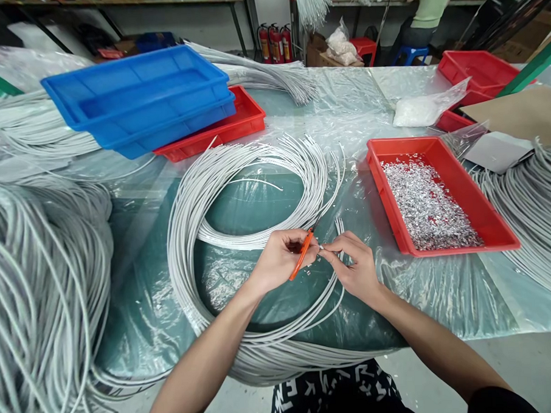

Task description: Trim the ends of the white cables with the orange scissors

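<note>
Closed around an orange-handled tool point(302, 254), my left hand point(284, 259) is over the right side of a coil of white cables point(182, 235). The tool's dark tip points up and away. My right hand point(353, 267) pinches a tiny pale piece point(321, 247) between thumb and forefinger, close to the left fingertips; whether it is a cable end or a clip is too small to tell. Several cable ends point(339, 225) stick out just beyond my right hand. A few small shiny bits lie on the plastic sheet below the hands.
A red tray point(446, 250) of small silvery pieces point(426, 206) lies to the right. Stacked blue trays point(138, 97) rest over a red tray point(253, 117) at back left. Cable bundles point(46, 289) flank both sides. A person point(433, 8) is at the far back.
</note>
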Demonstrator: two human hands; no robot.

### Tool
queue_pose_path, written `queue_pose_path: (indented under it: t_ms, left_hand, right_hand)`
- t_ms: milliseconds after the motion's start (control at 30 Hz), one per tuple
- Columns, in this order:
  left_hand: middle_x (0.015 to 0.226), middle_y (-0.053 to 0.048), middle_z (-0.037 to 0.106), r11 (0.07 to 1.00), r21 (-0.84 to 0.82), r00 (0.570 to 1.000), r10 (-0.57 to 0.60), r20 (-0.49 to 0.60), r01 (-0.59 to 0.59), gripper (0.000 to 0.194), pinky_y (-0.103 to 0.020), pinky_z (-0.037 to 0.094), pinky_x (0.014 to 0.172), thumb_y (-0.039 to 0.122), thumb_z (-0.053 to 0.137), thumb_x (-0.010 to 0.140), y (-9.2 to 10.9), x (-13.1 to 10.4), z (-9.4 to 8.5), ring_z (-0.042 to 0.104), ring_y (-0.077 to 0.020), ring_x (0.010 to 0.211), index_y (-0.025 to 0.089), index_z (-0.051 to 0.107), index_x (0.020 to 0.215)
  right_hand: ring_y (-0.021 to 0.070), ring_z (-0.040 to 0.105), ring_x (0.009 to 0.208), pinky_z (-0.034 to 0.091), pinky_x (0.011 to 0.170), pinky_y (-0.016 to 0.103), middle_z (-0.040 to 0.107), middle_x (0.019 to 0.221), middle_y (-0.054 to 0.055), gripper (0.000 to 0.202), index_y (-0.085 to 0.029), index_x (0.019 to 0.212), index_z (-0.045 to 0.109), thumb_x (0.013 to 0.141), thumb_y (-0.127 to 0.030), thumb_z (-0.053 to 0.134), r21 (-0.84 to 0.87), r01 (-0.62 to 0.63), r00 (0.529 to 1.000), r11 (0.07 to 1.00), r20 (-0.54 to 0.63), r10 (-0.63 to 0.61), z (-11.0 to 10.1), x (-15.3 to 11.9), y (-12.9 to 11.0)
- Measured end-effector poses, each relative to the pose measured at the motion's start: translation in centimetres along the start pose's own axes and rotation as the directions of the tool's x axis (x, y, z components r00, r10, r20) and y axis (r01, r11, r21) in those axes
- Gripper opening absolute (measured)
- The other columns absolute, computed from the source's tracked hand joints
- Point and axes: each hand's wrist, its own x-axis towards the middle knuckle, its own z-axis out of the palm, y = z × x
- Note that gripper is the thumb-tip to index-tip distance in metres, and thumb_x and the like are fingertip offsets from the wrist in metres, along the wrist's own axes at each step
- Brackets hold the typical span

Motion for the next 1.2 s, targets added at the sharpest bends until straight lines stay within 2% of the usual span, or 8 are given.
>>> queue_pose_path:
  t_ms: [667, 900, 1200]
  left_hand:
    - [0.061, 0.001, 0.058, 1.000, -0.001, 1.000, 0.002, -0.012, -0.002, 0.023, -0.019, 0.037, 0.053, 0.028, 0.081, 0.065, 0.53, 0.08, 0.17, 0.045, -0.0075, 0.055, 0.011, 0.066, 0.066]
    - [0.062, 0.001, 0.057, 1.000, -0.003, 1.000, 0.021, -0.009, -0.021, 0.021, -0.019, 0.037, 0.054, 0.027, 0.081, 0.067, 0.40, 0.08, 0.08, 0.045, -0.0076, 0.057, 0.011, 0.068, 0.068]
    - [0.065, 0.000, 0.061, 0.998, 0.009, 0.997, 0.069, 0.015, -0.069, 0.017, -0.019, 0.037, 0.057, 0.026, 0.079, 0.072, 0.01, 0.07, 0.00, 0.047, -0.0084, 0.059, 0.012, 0.070, 0.073]
  right_hand:
    - [0.0174, 0.058, 0.065, 0.047, 0.063, 0.033, 0.069, 0.067, 0.002, 0.009, -0.022, 0.087, 0.068, 0.091, -0.019, 0.061, 0.087, -0.057, 0.998, 0.995, 0.030, 0.055, -0.14, 0.01, -0.15]
    - [0.0157, 0.058, 0.065, 0.047, 0.067, 0.031, 0.067, 0.068, 0.001, 0.015, -0.022, 0.084, 0.067, 0.094, -0.022, 0.056, 0.160, -0.131, 0.989, 0.978, 0.083, 0.119, -0.30, -0.07, 0.05]
    - [0.0126, 0.055, 0.060, 0.045, 0.062, 0.027, 0.059, 0.064, -0.001, 0.028, -0.019, 0.082, 0.065, 0.098, -0.036, 0.051, 0.296, -0.293, 0.952, 0.909, 0.184, 0.246, -0.30, 0.09, 0.02]
